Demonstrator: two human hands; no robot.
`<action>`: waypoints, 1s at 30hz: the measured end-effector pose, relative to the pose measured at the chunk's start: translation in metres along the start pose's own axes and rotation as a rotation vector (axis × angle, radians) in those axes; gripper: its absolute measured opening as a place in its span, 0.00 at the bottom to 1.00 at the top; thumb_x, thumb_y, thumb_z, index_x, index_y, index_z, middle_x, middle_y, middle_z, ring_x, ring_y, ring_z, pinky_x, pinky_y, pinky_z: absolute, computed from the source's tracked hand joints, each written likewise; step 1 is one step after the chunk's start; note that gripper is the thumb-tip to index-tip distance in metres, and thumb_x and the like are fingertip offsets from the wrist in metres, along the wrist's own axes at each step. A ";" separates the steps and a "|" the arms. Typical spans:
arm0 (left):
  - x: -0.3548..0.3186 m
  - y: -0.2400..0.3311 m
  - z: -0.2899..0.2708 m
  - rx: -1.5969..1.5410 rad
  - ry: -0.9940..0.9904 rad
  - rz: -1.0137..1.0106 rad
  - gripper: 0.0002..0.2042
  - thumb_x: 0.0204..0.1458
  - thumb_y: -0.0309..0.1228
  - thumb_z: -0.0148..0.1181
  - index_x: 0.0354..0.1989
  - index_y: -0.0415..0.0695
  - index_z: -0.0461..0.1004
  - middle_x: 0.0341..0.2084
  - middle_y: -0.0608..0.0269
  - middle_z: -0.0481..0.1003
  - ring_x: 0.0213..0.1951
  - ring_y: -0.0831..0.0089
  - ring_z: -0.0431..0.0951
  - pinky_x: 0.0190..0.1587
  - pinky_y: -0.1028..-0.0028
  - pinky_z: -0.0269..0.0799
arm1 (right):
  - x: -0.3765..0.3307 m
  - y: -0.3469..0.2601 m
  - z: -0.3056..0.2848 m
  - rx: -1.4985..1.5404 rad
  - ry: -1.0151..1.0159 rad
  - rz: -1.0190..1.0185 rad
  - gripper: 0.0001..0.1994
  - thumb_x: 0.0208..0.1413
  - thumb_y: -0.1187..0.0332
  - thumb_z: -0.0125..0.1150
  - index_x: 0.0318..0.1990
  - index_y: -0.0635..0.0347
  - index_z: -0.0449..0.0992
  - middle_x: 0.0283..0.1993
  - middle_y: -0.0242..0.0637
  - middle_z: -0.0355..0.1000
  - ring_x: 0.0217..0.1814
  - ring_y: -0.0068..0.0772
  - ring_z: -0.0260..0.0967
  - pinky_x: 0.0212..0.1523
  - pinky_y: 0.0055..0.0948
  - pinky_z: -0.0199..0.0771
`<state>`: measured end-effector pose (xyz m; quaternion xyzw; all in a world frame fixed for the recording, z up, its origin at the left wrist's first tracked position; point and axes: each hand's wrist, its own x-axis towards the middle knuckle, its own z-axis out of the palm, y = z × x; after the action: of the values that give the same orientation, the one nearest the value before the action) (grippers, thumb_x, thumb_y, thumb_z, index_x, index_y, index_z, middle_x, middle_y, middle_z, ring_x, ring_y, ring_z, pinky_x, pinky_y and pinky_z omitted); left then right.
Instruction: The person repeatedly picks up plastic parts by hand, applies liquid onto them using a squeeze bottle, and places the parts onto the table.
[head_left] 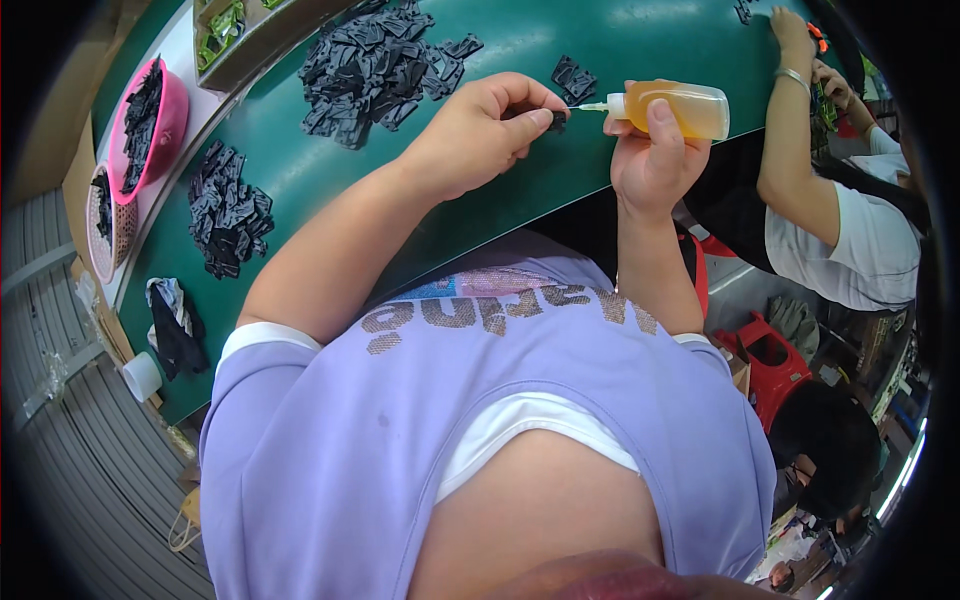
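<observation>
My left hand (492,130) is closed in a pinch on a small black plastic part (557,121), mostly hidden by the fingers. In my right hand (660,160) lies a squeeze bottle (690,108) of amber liquid, tipped on its side, its thin needle nozzle pointing left. The nozzle's tip reaches the black part; whether they touch I cannot tell. Beyond my hands a few black parts (574,80) lie on the green table (510,195). A big heap of like parts (370,70) sits left of my left hand, and a smaller heap (230,212) lies further left.
At the far left stand a pink bowl (176,118) and a pale basket (124,225), both holding black parts. A box (236,78) with green pieces is behind them. A cloth (176,325) lies at the table's left end. On the right another person's arm (785,150) reaches over the table.
</observation>
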<state>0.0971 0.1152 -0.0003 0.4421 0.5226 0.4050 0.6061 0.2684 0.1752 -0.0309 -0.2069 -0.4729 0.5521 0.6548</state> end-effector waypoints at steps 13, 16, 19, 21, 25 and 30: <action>0.002 0.001 -0.005 -0.080 0.013 -0.081 0.09 0.57 0.23 0.48 0.44 0.38 0.70 0.20 0.67 0.70 0.20 0.82 0.71 0.23 0.84 0.70 | 0.002 -0.003 -0.007 0.229 0.072 0.134 0.08 0.52 0.75 0.52 0.40 0.67 0.69 0.32 0.49 0.73 0.21 0.34 0.68 0.22 0.31 0.71; 0.002 0.002 -0.004 -0.096 0.037 -0.093 0.10 0.57 0.24 0.49 0.45 0.38 0.70 0.22 0.67 0.72 0.22 0.83 0.72 0.23 0.84 0.69 | 0.000 0.000 -0.010 0.095 0.056 0.113 0.12 0.54 0.69 0.52 0.43 0.64 0.70 0.35 0.51 0.73 0.22 0.33 0.66 0.23 0.32 0.68; 0.001 0.001 -0.003 0.025 0.041 -0.042 0.09 0.55 0.25 0.52 0.44 0.38 0.71 0.25 0.66 0.74 0.23 0.83 0.73 0.23 0.84 0.69 | 0.000 0.001 -0.011 0.085 0.008 0.092 0.11 0.53 0.70 0.53 0.43 0.64 0.70 0.35 0.50 0.73 0.23 0.34 0.67 0.23 0.31 0.68; 0.003 -0.002 -0.005 0.044 0.045 -0.031 0.09 0.54 0.25 0.54 0.43 0.38 0.72 0.26 0.66 0.74 0.23 0.82 0.73 0.23 0.83 0.70 | 0.000 0.000 -0.009 0.062 0.016 0.080 0.11 0.53 0.70 0.54 0.43 0.65 0.70 0.35 0.50 0.73 0.23 0.34 0.68 0.22 0.31 0.69; 0.004 -0.001 -0.005 -0.069 0.047 -0.027 0.07 0.51 0.22 0.54 0.37 0.32 0.72 0.24 0.60 0.74 0.23 0.77 0.77 0.25 0.79 0.75 | -0.003 0.001 -0.006 -0.031 -0.048 0.022 0.10 0.52 0.73 0.54 0.42 0.67 0.69 0.34 0.49 0.73 0.23 0.33 0.68 0.22 0.29 0.70; 0.003 0.002 -0.006 -0.022 0.032 -0.064 0.08 0.51 0.22 0.55 0.38 0.31 0.72 0.24 0.60 0.74 0.23 0.77 0.76 0.25 0.80 0.74 | -0.006 -0.001 -0.002 -0.179 -0.100 -0.052 0.07 0.51 0.77 0.53 0.39 0.68 0.69 0.33 0.46 0.72 0.23 0.30 0.68 0.23 0.27 0.72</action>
<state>0.0919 0.1197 0.0006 0.4119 0.5418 0.3981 0.6151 0.2712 0.1696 -0.0336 -0.2246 -0.5577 0.5001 0.6232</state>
